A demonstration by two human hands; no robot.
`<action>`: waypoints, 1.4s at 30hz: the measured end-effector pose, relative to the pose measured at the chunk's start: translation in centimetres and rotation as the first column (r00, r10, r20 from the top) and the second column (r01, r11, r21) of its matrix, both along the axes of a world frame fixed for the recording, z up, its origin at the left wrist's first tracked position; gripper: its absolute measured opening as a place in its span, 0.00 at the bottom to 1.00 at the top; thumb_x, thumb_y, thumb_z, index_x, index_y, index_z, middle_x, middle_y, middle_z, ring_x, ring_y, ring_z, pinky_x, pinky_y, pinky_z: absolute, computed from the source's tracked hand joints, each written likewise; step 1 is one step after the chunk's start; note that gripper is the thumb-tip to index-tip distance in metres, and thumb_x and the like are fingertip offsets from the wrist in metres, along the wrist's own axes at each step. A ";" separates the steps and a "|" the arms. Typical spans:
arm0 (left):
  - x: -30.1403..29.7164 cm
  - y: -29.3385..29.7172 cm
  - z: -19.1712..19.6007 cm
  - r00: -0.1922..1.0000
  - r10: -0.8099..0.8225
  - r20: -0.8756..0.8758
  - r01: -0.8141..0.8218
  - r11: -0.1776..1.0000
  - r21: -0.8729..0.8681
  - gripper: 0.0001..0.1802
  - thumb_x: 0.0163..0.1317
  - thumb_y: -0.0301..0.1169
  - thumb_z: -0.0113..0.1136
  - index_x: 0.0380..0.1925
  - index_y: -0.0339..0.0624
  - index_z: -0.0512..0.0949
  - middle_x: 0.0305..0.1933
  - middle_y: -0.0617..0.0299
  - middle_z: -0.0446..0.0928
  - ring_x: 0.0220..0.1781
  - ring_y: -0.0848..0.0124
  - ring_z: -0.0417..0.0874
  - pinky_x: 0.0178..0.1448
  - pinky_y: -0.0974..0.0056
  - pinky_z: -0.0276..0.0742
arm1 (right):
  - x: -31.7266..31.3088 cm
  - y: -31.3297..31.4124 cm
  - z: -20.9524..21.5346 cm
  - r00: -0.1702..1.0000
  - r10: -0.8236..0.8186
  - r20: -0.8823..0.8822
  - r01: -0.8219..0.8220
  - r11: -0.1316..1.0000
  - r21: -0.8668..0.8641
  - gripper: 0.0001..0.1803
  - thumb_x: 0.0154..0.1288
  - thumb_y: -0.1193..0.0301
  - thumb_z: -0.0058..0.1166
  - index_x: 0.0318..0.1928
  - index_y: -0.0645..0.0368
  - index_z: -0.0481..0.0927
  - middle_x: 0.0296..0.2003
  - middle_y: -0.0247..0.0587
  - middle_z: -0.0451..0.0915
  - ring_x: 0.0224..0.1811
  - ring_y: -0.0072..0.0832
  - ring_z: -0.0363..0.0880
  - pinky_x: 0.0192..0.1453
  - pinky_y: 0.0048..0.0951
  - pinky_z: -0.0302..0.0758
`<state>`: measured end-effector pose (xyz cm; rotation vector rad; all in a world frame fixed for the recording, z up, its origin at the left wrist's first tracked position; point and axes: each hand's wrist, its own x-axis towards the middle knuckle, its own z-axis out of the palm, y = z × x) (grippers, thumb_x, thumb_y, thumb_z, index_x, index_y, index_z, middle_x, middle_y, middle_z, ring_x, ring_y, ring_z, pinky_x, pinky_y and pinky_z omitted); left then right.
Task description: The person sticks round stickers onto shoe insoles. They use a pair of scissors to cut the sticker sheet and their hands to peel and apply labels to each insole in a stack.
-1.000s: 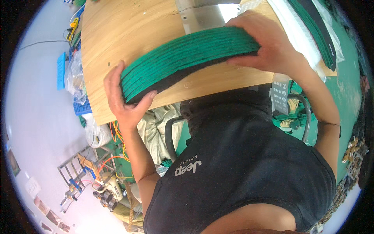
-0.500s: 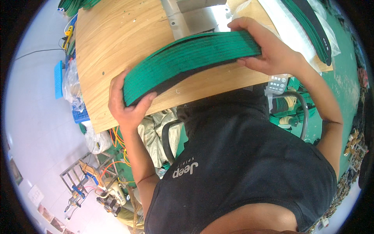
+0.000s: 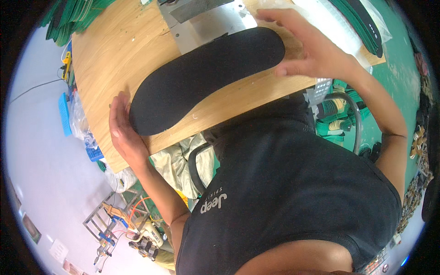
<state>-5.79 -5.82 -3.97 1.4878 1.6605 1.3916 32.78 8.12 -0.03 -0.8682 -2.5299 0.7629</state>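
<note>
Black piece: your long, flat, matte black insole-shaped piece [image 3: 206, 75] lies between your two hands, over the pale wood-grained bench [image 3: 110, 68], towards its near edge; whether layers sit beneath it cannot be told.
Long axis: roughly along the bench's near edge, left end closest to the near-left corner, right end angled a little inward; both ends rounded, the waist facing you.
Nearer hand: your left hand [image 3: 126, 135], set right against the left end; contact appears likely but is not confirmed.
Left hand state: loosened, fingers extended together beside the rounded end, no grip seen.
Right hand state: your right hand [image 3: 316, 50] is spread, thumb apart from fingers around the right end, a visible gap between palm and piece; it grasps nothing.
Far side: the silver-grey metal plate [image 3: 201, 34] stands just beyond the piece, away from the near edge.
Bench right side: a curved stack of black pieces with green edges [image 3: 355, 30] lies well apart from the piece, beyond your right hand.
Change, facing: half a second ago a thick band of green layered edges faced up between your hands; now the broad black face does.
Change, hold: both hands then closed on the ends; now your right hand has come off and your left has opened.
</note>
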 end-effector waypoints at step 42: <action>-1.2 -0.8 0.8 0.946 -0.168 -0.277 0.128 0.979 -0.157 0.55 0.29 0.32 0.78 0.65 0.37 0.65 0.63 0.50 0.71 0.63 0.58 0.73 0.68 0.58 0.64 | -0.3 -0.9 -3.3 0.983 0.034 -0.181 -0.020 0.996 0.083 0.43 0.58 0.60 0.66 0.69 0.59 0.60 0.61 0.48 0.68 0.62 0.43 0.69 0.67 0.35 0.66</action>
